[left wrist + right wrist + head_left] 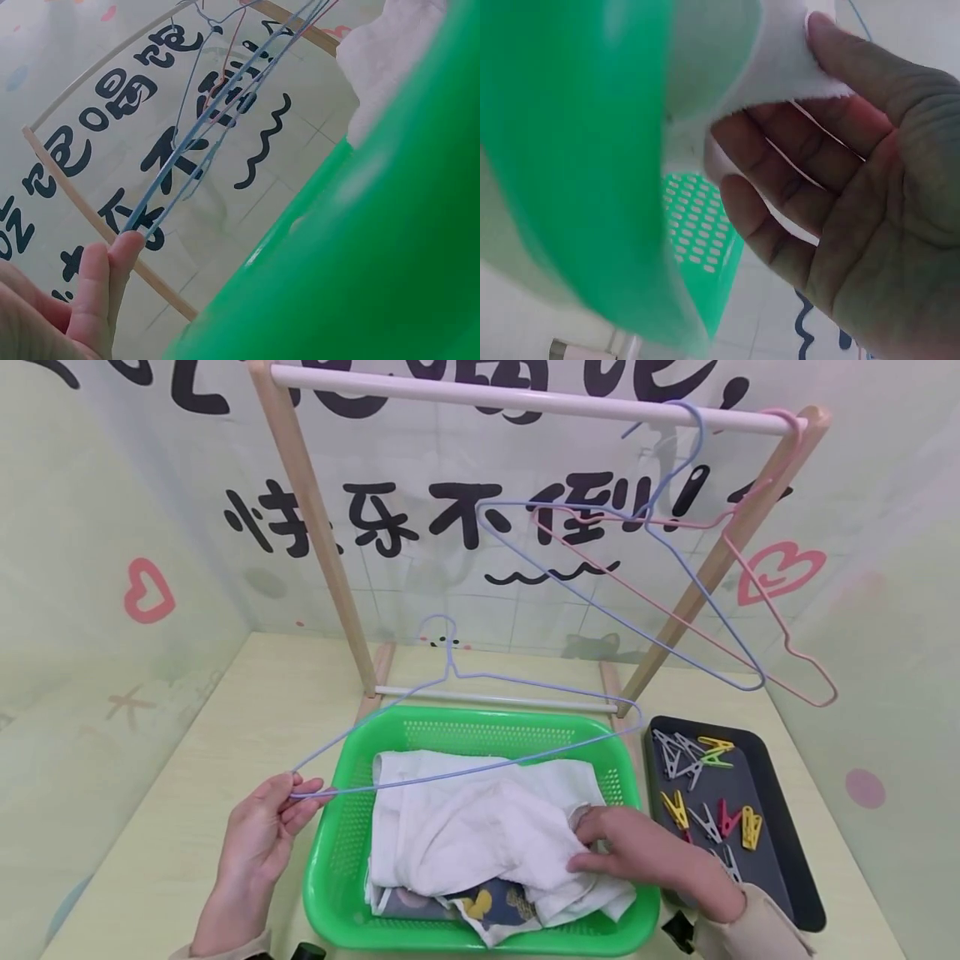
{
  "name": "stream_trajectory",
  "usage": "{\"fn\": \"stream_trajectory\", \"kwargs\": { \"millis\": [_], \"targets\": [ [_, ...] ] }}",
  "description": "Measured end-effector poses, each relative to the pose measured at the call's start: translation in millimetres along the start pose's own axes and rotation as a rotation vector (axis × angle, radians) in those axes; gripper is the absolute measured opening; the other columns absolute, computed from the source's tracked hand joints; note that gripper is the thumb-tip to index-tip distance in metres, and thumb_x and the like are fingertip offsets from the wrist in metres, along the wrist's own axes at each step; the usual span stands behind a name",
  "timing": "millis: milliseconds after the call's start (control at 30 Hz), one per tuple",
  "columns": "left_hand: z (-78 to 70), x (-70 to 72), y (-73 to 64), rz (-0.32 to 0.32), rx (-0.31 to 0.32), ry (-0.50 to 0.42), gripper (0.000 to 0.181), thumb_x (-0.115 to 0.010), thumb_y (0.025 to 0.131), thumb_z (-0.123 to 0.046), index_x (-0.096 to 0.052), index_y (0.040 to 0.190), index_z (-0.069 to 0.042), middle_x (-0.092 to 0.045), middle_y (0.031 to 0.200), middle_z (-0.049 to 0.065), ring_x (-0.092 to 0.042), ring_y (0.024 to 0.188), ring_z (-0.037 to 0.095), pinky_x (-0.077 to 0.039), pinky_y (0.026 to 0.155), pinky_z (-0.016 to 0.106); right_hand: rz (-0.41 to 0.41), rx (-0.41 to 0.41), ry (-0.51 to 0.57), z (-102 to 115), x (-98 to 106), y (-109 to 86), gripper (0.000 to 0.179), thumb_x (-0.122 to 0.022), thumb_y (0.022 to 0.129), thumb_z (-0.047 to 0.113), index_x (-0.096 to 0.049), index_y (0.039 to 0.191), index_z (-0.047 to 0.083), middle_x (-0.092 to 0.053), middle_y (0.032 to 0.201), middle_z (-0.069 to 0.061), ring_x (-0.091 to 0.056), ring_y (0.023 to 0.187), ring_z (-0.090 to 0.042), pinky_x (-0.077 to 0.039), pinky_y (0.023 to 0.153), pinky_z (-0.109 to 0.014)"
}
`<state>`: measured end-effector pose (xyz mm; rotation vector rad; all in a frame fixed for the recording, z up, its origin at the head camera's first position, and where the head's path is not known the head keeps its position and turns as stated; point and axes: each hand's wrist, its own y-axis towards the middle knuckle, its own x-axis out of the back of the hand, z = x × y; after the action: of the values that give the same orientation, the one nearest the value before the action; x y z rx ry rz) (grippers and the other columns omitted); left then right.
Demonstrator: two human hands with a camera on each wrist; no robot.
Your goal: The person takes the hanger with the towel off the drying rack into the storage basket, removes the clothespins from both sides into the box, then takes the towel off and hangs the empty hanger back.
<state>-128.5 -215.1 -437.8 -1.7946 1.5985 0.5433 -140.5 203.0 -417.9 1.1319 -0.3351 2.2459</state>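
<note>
My left hand [258, 827] pinches one corner of a blue clothes hanger [480, 768], which reaches over the green basket with its hook toward the rack. In the left wrist view the left hand [97, 300] has its fingertips against the blue wire. Inside the green basket [322, 893] lies a crumpled white towel [480, 835]. The right hand [645, 852] grips this towel at its right side. In the right wrist view, the right hand [855, 172] has the towel's edge between thumb and fingers. A patterned grey cloth [495, 897] shows beneath the towel.
Behind the basket stands a rack with wooden posts [322, 535] and a white top rail [480, 393]. A second blue hanger [577, 577] and a pink hanger [772, 602] hang from it. To the right, a black tray [780, 827] holds several clothespins [675, 810].
</note>
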Motion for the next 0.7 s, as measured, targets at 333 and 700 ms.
{"fn": "stream_trajectory", "kwargs": {
  "millis": [333, 700],
  "targets": [
    [-2.2, -0.9, -1.2, -0.028, 0.012, 0.034, 0.025, -0.046, 0.099, -0.009, -0.061, 0.081, -0.002, -0.070, 0.077, 0.013, -0.070, 0.072, 0.020, -0.057, 0.066, 0.020, -0.485, -0.056, -0.079, 10, 43, -18.1, 0.018, -0.073, 0.077, -0.003, -0.071, 0.093, 0.007, -0.069, 0.081, 0.000, -0.061, 0.066, -0.003, -0.052, 0.055, -0.015],
    [-2.0, -1.3, -1.6, -0.039, 0.012, 0.083, 0.026, -0.047, 0.099, -0.011, -0.062, 0.080, -0.003, -0.070, 0.075, 0.011, -0.070, 0.070, 0.018, -0.058, 0.064, 0.021, -0.651, -0.538, 0.339, 4, 59, -27.0, 0.030, -0.050, 0.099, 0.019, -0.061, 0.102, -0.009, -0.067, 0.078, -0.009, -0.066, 0.064, -0.018, -0.059, 0.060, -0.025]
  ]
}}
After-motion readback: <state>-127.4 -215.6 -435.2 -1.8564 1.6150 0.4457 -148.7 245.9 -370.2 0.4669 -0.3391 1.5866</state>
